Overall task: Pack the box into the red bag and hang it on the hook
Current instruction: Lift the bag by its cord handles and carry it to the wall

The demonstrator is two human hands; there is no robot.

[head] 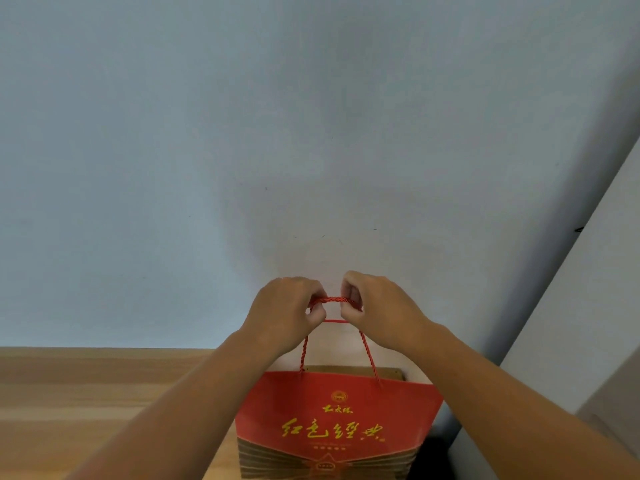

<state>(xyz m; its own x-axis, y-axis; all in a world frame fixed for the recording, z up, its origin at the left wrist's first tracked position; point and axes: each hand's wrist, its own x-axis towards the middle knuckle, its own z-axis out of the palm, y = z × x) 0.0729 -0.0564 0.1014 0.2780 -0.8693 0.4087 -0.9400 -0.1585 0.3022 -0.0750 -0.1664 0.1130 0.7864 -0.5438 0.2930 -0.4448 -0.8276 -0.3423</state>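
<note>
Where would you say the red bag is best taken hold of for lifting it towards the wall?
By its twisted rope handles, from above. They loop up from the red bag at its top edge and bunch together at the crown, where the left hand and right hand already pinch them, leaving a short span between.

Soft even light, faint shadow on wall (242, 133), wide-angle bending edges, slight blur.

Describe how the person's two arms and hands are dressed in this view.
Both forearms are bare as far as the frame shows: no sleeves or cuffs in view. The left hand and right hand wear no gloves, and no rings, watch or bracelet show on the fingers or wrists that are visible. No markings can be seen.
</note>
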